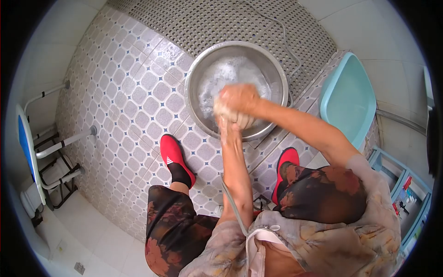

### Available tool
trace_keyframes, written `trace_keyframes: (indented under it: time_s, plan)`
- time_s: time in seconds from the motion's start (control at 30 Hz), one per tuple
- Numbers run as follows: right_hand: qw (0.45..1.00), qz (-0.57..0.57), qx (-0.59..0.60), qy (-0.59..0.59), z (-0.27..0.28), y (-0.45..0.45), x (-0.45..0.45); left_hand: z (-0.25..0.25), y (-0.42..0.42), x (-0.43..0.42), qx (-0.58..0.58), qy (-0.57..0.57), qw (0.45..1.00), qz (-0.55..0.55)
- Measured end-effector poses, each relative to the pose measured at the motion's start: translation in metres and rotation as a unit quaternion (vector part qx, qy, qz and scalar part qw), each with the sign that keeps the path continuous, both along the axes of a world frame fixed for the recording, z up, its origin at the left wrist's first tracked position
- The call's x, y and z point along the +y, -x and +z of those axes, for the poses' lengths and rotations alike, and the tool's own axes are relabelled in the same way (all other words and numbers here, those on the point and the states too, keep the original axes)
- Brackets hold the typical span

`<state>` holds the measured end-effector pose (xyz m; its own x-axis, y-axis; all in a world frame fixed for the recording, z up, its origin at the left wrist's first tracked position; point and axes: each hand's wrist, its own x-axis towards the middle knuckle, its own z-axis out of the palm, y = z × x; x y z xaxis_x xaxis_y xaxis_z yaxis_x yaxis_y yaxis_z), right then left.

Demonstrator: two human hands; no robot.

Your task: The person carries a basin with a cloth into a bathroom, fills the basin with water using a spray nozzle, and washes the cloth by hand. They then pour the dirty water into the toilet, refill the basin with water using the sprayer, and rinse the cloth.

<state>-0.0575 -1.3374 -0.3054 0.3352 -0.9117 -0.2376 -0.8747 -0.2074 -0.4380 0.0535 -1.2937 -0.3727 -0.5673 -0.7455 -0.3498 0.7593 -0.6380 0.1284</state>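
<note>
A metal basin (pixel 190 97) on the tiled floor holds cloudy water with white suds (pixel 226 71). Above its near side, a wet whitish cloth (pixel 241 120) is bunched between my two hands. My right hand (pixel 240 98) comes in from the right and is closed over the cloth, smeared by motion. Below it, my left hand (pixel 227 121) reaches up from the bottom and is closed on the same cloth, its fingers largely covered by the cloth and my right hand.
A perforated grey mat (pixel 203 25) and a thin hose (pixel 284 39) lie beyond the basin. A turquoise tub (pixel 350 101) leans at the right, above a light-blue rack (pixel 392 173). A blue-and-white folding seat (pixel 28 152) is at the left. My red shoes (pixel 170 150) flank the basin's near side.
</note>
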Motion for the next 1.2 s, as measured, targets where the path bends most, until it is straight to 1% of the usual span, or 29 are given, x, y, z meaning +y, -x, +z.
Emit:
trace_keyframes:
  time_s: [0.03,0.07,0.1,0.13,0.2,0.23,0.27,0.3,0.33,0.37,0.4,0.43,0.47,0.53,0.57,0.6,0.63,0.67,0.7,0.73,0.77,0.8,0.83,0.87,0.93,0.97,1.1,1.13,1.2]
  plan:
    - [0.997,0.000,0.064,-0.032,-0.013,0.022,-0.014,0.004,0.022,-0.015,0.372,0.212,0.903,-0.047]
    - [0.997,-0.036,0.054,-0.037,-0.013,0.040,-0.014,0.021,0.033,-0.011,0.366,0.212,0.905,-0.048]
    - [0.996,-0.072,0.041,-0.040,-0.014,0.048,-0.012,0.044,0.041,-0.009,0.125,0.014,0.990,0.058]
    - [0.996,-0.064,0.040,-0.037,-0.018,0.047,-0.014,0.054,0.047,-0.010,-0.120,-0.183,0.961,0.169]
    - [0.984,-0.172,0.032,-0.018,-0.026,0.057,-0.011,0.044,0.052,-0.011,-0.098,-0.139,0.968,0.184]
    - [0.979,-0.180,0.034,-0.086,-0.028,0.060,-0.015,0.042,0.046,-0.007,-0.182,-0.126,0.952,0.211]
    - [0.979,-0.178,0.029,-0.091,-0.028,0.059,-0.010,0.042,0.039,-0.005,-0.268,-0.106,0.927,0.240]
    - [0.981,-0.193,0.027,-0.021,-0.027,0.059,-0.009,0.039,0.034,-0.005,-0.343,-0.111,0.904,0.230]
    - [0.976,-0.210,0.027,0.046,-0.027,0.060,-0.006,0.036,0.030,-0.004,-0.346,-0.107,0.904,0.227]
    - [0.975,-0.201,0.049,0.084,-0.031,0.056,-0.002,0.033,0.026,-0.001,-0.577,-0.059,0.803,0.139]
    - [0.974,-0.202,0.052,0.085,-0.034,0.053,0.005,0.029,0.024,0.001,-0.764,-0.006,0.644,0.044]
    - [0.983,-0.128,0.093,0.096,-0.038,0.049,0.014,0.022,0.022,0.003,-0.790,0.001,0.613,0.004]
    - [0.984,-0.054,0.132,0.107,-0.042,0.046,0.020,0.015,0.021,0.004,-0.789,0.000,0.614,0.005]
    - [0.988,-0.003,0.122,0.096,-0.046,0.050,0.021,0.008,0.015,0.004,-0.810,0.091,0.571,-0.096]
    - [0.992,-0.003,0.106,0.068,-0.046,0.056,0.015,0.008,0.011,0.001,-0.800,0.093,0.575,-0.146]
    - [0.995,-0.002,0.090,0.041,-0.046,0.059,0.011,0.008,0.009,0.000,-0.801,0.095,0.574,-0.143]
    - [0.993,-0.079,0.093,-0.007,-0.038,0.055,0.003,0.003,0.008,0.002,-0.794,0.124,0.589,-0.086]
    - [0.993,-0.077,0.093,-0.005,-0.045,0.057,0.000,-0.006,0.006,0.005,-0.783,0.152,0.602,-0.029]
    - [0.988,-0.150,0.012,-0.037,-0.053,0.060,-0.004,-0.016,0.002,0.003,-0.699,0.110,0.706,-0.030]
    - [0.971,-0.220,-0.070,-0.069,-0.059,0.062,-0.008,-0.017,0.003,0.000,-0.698,0.109,0.707,-0.028]
    - [0.971,-0.218,-0.068,-0.071,-0.037,0.056,-0.010,-0.016,0.005,-0.001,-0.531,0.026,0.846,0.049]
    - [0.964,-0.191,-0.134,-0.129,-0.014,0.051,-0.010,-0.015,0.006,0.000,-0.332,-0.061,0.933,0.122]
    - [0.949,-0.162,-0.200,-0.185,0.007,0.042,-0.007,0.005,0.001,-0.002,-0.297,-0.156,0.940,0.059]
    - [0.948,-0.161,-0.200,-0.187,0.012,0.034,0.003,0.023,-0.002,-0.007,-0.298,-0.158,0.940,0.060]
    - [0.959,-0.065,-0.274,-0.036,0.022,0.018,0.027,0.044,-0.006,-0.015,-0.193,-0.140,0.968,0.080]
    - [0.964,-0.045,-0.262,-0.004,0.031,0.003,0.040,0.003,-0.007,-0.016,-0.130,-0.057,0.983,0.119]
    - [0.978,0.034,-0.198,0.054,0.083,-0.038,0.064,0.012,0.001,-0.016,-0.122,-0.067,0.985,0.103]
    - [0.978,0.033,-0.197,0.055,0.078,-0.040,0.062,0.016,0.004,-0.016,-0.118,-0.070,0.985,0.100]
    - [0.982,0.070,-0.109,0.140,0.054,-0.039,0.055,0.025,0.011,-0.013,-0.111,-0.078,0.986,0.095]
